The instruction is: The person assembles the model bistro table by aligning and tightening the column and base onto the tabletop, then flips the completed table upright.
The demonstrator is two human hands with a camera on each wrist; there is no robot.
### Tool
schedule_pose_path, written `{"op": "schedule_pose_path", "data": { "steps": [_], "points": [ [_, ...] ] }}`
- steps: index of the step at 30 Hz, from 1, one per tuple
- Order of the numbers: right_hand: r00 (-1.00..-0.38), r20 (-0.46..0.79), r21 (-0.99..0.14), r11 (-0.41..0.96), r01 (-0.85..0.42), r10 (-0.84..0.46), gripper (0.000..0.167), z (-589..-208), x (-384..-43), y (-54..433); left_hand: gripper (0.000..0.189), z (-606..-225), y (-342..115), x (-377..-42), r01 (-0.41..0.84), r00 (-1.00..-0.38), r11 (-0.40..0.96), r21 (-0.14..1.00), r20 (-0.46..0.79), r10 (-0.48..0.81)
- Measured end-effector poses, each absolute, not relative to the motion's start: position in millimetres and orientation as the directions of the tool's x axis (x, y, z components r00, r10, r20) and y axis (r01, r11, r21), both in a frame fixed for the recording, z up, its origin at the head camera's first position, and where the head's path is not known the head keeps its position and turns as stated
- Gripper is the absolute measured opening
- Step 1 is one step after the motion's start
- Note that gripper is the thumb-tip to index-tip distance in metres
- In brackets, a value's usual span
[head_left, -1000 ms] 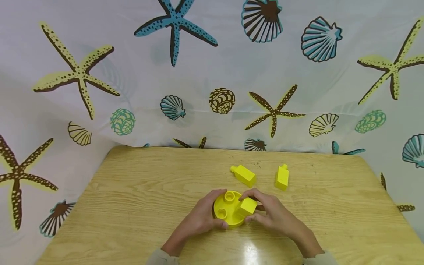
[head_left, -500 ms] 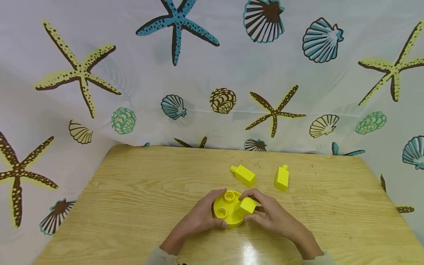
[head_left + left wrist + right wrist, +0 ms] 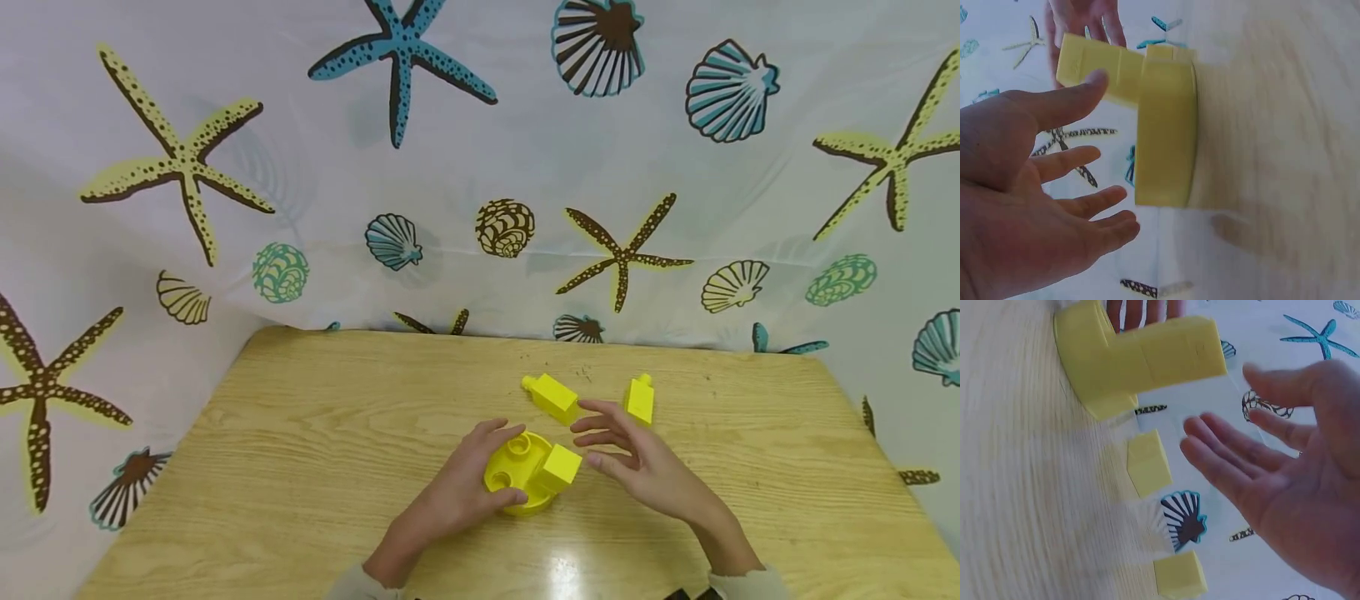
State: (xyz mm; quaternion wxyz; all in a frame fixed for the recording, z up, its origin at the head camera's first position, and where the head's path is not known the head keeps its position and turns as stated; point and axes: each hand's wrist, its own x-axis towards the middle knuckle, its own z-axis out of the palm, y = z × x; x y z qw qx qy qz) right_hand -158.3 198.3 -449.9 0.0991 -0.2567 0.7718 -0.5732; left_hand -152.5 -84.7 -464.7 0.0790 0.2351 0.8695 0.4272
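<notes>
A round yellow base (image 3: 530,458) with raised ring sockets sits flat on the table. One yellow square peg block (image 3: 561,465) stands upright on its right side. My left hand (image 3: 459,483) curves loosely about the base's left edge; in the left wrist view its fingers are spread and apart from the base (image 3: 1166,134). To the right of the standing block, my right hand (image 3: 651,468) hovers with relaxed fingers and nothing in them. The right wrist view shows a gap between those fingers and the block (image 3: 1175,353).
Two more yellow blocks with round pegs lie behind the hands: one (image 3: 555,398) just beyond the base, another (image 3: 641,400) farther right, partly covered by the right hand. The wooden table (image 3: 337,417) ends at a hanging cloth (image 3: 450,167) printed with starfish and shells.
My right hand has let go of the standing block and drawn away to the right and back. The left fingers have loosened from the base's rim.
</notes>
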Motion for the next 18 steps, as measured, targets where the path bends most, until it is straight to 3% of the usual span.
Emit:
{"op": "schedule_pose_path", "data": {
  "steps": [6, 10, 18],
  "points": [
    [-0.95, 0.208, -0.858, 0.423, -0.291, -0.232, 0.047, -453.0, -166.3, 218.6, 0.059, -460.0, -55.7, -141.6, 0.387, -0.886, 0.507, 0.77, 0.159, 0.435],
    [-0.977, 0.205, -0.81, 0.552, -0.201, -0.056, 0.047, -459.7, -174.2, 227.6, 0.055, -463.5, -37.2, -137.1, 0.404, -0.897, 0.487, 0.775, 0.23, 0.378],
    [-0.993, 0.107, -0.74, 0.67, -0.051, 0.043, 0.065, -469.7, -197.4, 233.6, 0.044, -463.6, -25.1, -135.0, 0.374, -0.923, 0.455, 0.808, 0.276, 0.268]
  ]
}}
